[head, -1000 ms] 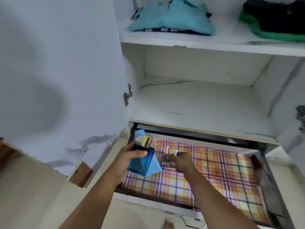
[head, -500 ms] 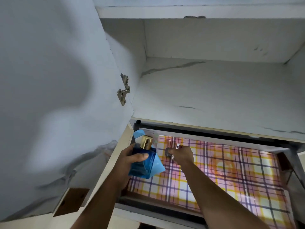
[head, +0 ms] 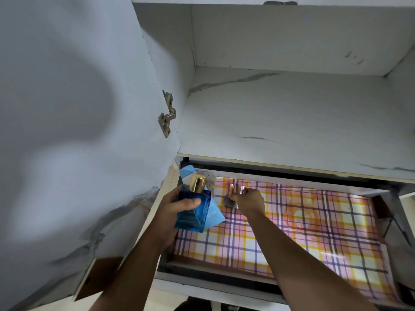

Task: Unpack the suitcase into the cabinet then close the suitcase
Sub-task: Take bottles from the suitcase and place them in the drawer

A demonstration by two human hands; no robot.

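My left hand grips a blue glass perfume bottle with a gold cap, together with a light blue flat pack behind it, over the left end of the open drawer. My right hand pinches a small shiny item with metallic caps, held low near the drawer's back left corner. Whether that item touches the plaid liner is unclear. The suitcase is out of view.
The drawer is lined with pink, yellow and purple plaid paper. Above it is a white marbled shelf. The open cabinet door stands at the left, with a metal hinge. The drawer's front rail lies under my forearms.
My view has dropped and moved closer to the drawer; the upper shelf with folded clothes has left the frame. My right hand has shifted slightly toward the drawer's back left corner.
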